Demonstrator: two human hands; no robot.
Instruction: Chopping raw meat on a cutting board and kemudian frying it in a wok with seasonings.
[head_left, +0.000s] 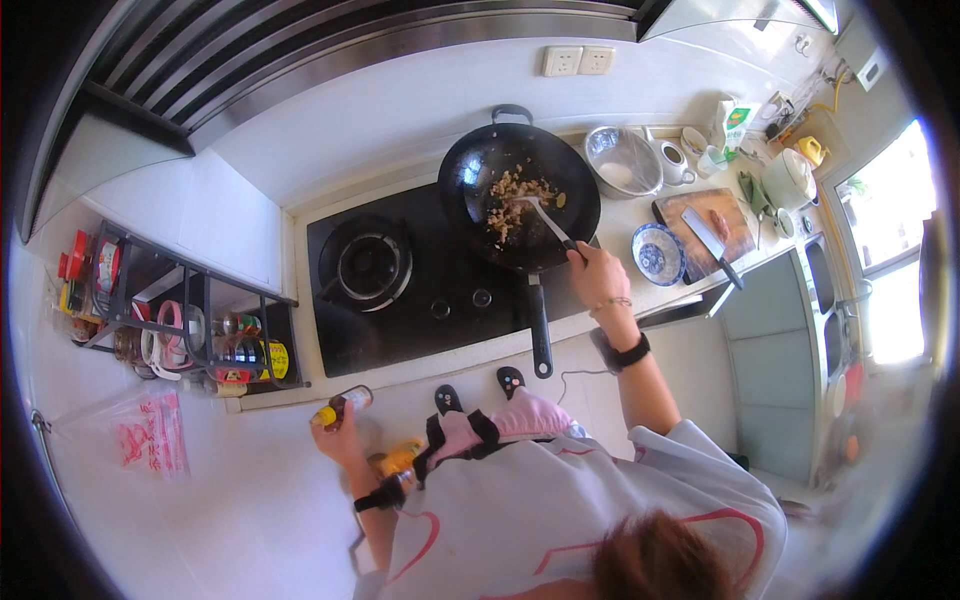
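Observation:
My right hand (602, 281) grips the black handle of a metal spatula (551, 223), whose blade rests among browned minced food (510, 202) in a black wok (465, 232). The wok sits on the right side of the black glass gas hob (360, 341), its long handle (539, 330) pointing towards me. Off the counter's front edge at the lower left, my left hand (336, 439) holds a small bottle (355, 397) with a yellow cap. The bottle lies tilted in my fingers, well apart from the wok; whether its cap is on is not clear.
Right of the wok are a metal bowl (652, 187), a blue-and-white bowl (658, 255), and a wooden board (735, 202) with a cleaver (703, 231) and a piece of meat (718, 223). A rack (202, 277) of bottles stands left of the free burner (367, 268). A range hood (420, 41) hangs above.

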